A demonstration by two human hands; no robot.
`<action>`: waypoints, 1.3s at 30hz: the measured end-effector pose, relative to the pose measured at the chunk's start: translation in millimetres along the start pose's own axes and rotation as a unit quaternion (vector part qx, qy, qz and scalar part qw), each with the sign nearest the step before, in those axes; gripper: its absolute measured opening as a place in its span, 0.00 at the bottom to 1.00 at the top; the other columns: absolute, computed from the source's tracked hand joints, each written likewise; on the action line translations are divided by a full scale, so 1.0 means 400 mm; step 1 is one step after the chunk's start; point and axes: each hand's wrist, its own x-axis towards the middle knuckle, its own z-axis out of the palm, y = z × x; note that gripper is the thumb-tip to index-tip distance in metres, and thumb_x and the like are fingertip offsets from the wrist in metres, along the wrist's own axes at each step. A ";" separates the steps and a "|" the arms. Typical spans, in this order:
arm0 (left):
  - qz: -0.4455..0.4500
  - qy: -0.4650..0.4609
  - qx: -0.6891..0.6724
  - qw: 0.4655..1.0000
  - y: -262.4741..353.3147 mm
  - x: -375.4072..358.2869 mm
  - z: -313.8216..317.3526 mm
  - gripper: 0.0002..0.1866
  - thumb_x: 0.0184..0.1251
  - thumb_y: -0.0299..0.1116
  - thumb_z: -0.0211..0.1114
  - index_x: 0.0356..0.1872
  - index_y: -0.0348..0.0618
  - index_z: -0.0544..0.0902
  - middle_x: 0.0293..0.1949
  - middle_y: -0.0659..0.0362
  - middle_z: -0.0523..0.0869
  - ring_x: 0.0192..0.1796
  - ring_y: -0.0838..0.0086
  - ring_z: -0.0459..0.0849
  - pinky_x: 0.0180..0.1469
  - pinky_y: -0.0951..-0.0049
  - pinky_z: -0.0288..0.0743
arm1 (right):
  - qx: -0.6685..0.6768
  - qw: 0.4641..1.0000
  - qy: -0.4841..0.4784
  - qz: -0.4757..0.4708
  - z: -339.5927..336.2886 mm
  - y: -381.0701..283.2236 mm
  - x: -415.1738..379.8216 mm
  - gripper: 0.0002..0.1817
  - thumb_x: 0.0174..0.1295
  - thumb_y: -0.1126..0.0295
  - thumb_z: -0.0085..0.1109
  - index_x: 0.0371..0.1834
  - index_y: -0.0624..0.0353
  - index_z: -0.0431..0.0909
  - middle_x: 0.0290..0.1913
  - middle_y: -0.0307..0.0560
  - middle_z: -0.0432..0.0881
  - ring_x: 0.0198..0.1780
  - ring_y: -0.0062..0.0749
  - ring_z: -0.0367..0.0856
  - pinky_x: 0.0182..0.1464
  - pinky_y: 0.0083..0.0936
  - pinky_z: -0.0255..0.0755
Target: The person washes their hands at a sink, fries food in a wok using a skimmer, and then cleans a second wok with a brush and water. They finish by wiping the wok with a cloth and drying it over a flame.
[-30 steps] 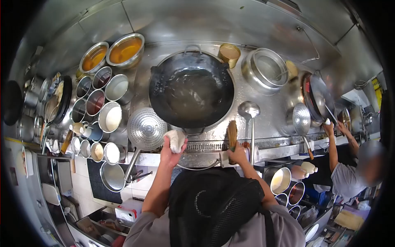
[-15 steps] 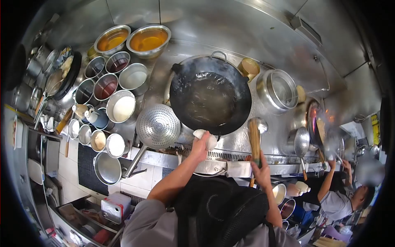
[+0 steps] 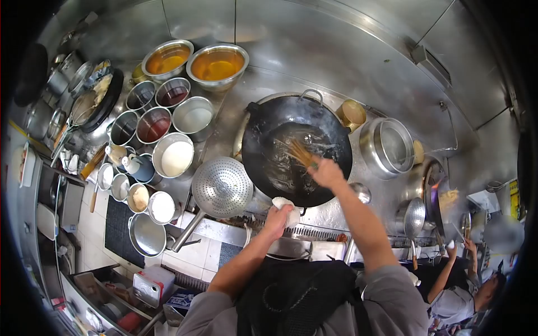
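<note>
In the head view, the brush [image 3: 301,153], held outside the wok [image 3: 256,154] a moment ago, has been brought into it, clasped in the right hand [image 3: 327,173], so its inside is seemingly being brushed, while a cloth [image 3: 292,215] is gripped in the left hand [image 3: 277,220] near the wok.

Head-worn view, facing forward and down (wide-angle)
</note>
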 end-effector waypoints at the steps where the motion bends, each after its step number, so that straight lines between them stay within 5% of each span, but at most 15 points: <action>1: 0.006 -0.010 -0.001 1.000 0.003 0.005 0.003 0.11 0.66 0.27 0.64 0.48 0.37 0.81 0.42 0.55 0.87 0.41 0.65 0.88 0.43 0.62 0.85 | 0.004 1.000 -0.008 0.006 0.020 -0.030 -0.036 0.30 0.64 0.51 0.61 0.69 0.45 0.73 0.48 0.66 0.85 0.50 0.63 0.85 0.54 0.53 0.80; 6: 0.029 0.016 -0.021 0.999 -0.003 -0.034 0.004 0.13 0.70 0.31 0.65 0.52 0.36 0.81 0.46 0.56 0.87 0.45 0.67 0.88 0.45 0.64 0.84 | -0.124 0.988 -0.090 0.027 -0.018 0.112 -0.167 0.34 0.66 0.51 0.61 0.75 0.42 0.64 0.54 0.64 0.80 0.48 0.60 0.86 0.50 0.52 0.81; 8: 0.031 -0.001 -0.029 0.999 -0.005 -0.034 -0.003 0.14 0.73 0.32 0.64 0.54 0.37 0.80 0.48 0.57 0.87 0.50 0.69 0.87 0.51 0.65 0.82 | -0.130 0.991 0.010 0.033 -0.015 0.200 -0.073 0.33 0.67 0.54 0.61 0.75 0.43 0.65 0.55 0.64 0.79 0.47 0.62 0.86 0.47 0.52 0.81; 11: 0.025 -0.022 -0.052 0.998 -0.002 -0.050 -0.012 0.14 0.75 0.33 0.63 0.56 0.37 0.79 0.49 0.56 0.86 0.50 0.69 0.86 0.52 0.66 0.82 | 0.010 0.996 0.084 0.025 -0.026 0.099 0.115 0.34 0.66 0.52 0.61 0.74 0.45 0.66 0.54 0.66 0.80 0.47 0.68 0.84 0.51 0.57 0.79; 13: 0.020 -0.010 -0.047 0.999 0.008 -0.056 -0.012 0.14 0.78 0.34 0.61 0.57 0.39 0.79 0.50 0.57 0.86 0.50 0.70 0.86 0.53 0.67 0.81 | 0.182 0.980 0.079 0.024 0.036 -0.020 0.193 0.31 0.65 0.51 0.62 0.71 0.45 0.74 0.56 0.69 0.82 0.57 0.63 0.82 0.61 0.49 0.76; 15: 0.045 -0.041 -0.020 0.998 0.004 -0.053 -0.018 0.14 0.79 0.36 0.60 0.57 0.39 0.79 0.49 0.59 0.86 0.51 0.71 0.86 0.54 0.67 0.81 | 0.384 0.918 0.093 0.026 0.128 -0.138 0.198 0.33 0.65 0.53 0.64 0.68 0.62 0.74 0.57 0.71 0.81 0.61 0.60 0.81 0.65 0.42 0.73; 17: 0.061 -0.030 -0.014 0.998 -0.001 -0.054 -0.009 0.15 0.80 0.37 0.59 0.58 0.39 0.78 0.49 0.59 0.85 0.51 0.71 0.85 0.54 0.67 0.80 | 0.438 0.898 0.047 0.018 0.156 -0.191 0.145 0.34 0.64 0.53 0.65 0.69 0.63 0.73 0.55 0.72 0.82 0.59 0.60 0.82 0.63 0.40 0.74; 20: 0.075 -0.020 -0.033 0.996 -0.004 -0.069 -0.001 0.16 0.81 0.38 0.57 0.60 0.40 0.76 0.52 0.60 0.84 0.52 0.72 0.85 0.55 0.67 0.80 | 0.418 0.905 -0.077 0.022 0.102 -0.172 0.011 0.34 0.65 0.52 0.65 0.70 0.60 0.73 0.55 0.69 0.84 0.59 0.58 0.83 0.62 0.39 0.75; 22: 0.055 -0.025 -0.092 0.994 0.022 -0.104 0.024 0.19 0.81 0.39 0.57 0.64 0.42 0.72 0.56 0.60 0.83 0.54 0.72 0.84 0.56 0.66 0.80 | 0.326 0.932 -0.096 -0.125 0.082 -0.093 -0.071 0.34 0.65 0.52 0.65 0.70 0.58 0.73 0.54 0.65 0.85 0.56 0.54 0.85 0.60 0.38 0.75; 26: 0.018 0.034 0.027 0.999 0.019 -0.124 0.017 0.21 0.79 0.40 0.60 0.65 0.41 0.71 0.58 0.59 0.82 0.57 0.70 0.83 0.57 0.65 0.79 | 0.202 0.932 -0.210 -0.216 -0.063 0.129 -0.184 0.33 0.63 0.51 0.67 0.68 0.57 0.76 0.52 0.61 0.86 0.54 0.52 0.86 0.58 0.37 0.76; 29: 0.030 0.020 0.041 0.998 -0.004 -0.079 -0.011 0.20 0.79 0.38 0.61 0.64 0.40 0.72 0.58 0.58 0.82 0.56 0.70 0.83 0.56 0.65 0.79 | 0.083 0.935 -0.210 -0.274 -0.165 0.209 -0.166 0.32 0.64 0.53 0.66 0.68 0.58 0.76 0.42 0.57 0.89 0.40 0.44 0.90 0.46 0.35 0.81; 31: 0.041 0.013 0.021 0.999 0.015 -0.083 0.012 0.18 0.78 0.35 0.62 0.62 0.38 0.73 0.55 0.58 0.83 0.54 0.70 0.84 0.56 0.65 0.79 | 0.141 0.909 -0.362 -0.150 -0.188 0.154 -0.106 0.32 0.65 0.53 0.66 0.69 0.58 0.75 0.31 0.50 0.87 0.24 0.33 0.85 0.30 0.31 0.79; 33: 0.108 -0.001 0.056 0.993 0.007 -0.080 0.024 0.16 0.77 0.31 0.62 0.60 0.37 0.74 0.52 0.57 0.83 0.53 0.71 0.83 0.56 0.66 0.79 | 0.297 0.890 -0.317 -0.140 -0.093 -0.004 -0.025 0.33 0.65 0.53 0.66 0.71 0.57 0.74 0.25 0.43 0.83 0.15 0.23 0.77 0.19 0.26 0.72; 36: 0.125 0.004 0.038 0.991 -0.003 -0.062 0.019 0.15 0.76 0.29 0.62 0.59 0.37 0.74 0.50 0.57 0.83 0.51 0.72 0.83 0.53 0.68 0.79 | 0.349 0.917 -0.178 -0.077 0.014 -0.175 0.041 0.35 0.65 0.53 0.65 0.73 0.57 0.72 0.28 0.51 0.85 0.23 0.36 0.85 0.30 0.33 0.79; 39: 0.116 0.003 0.050 0.992 0.002 -0.075 0.017 0.14 0.76 0.29 0.62 0.58 0.37 0.74 0.49 0.58 0.83 0.49 0.73 0.83 0.52 0.69 0.80 | 0.284 0.946 -0.045 -0.152 0.091 -0.137 -0.022 0.34 0.66 0.53 0.62 0.73 0.56 0.70 0.39 0.65 0.86 0.47 0.54 0.86 0.52 0.45 0.78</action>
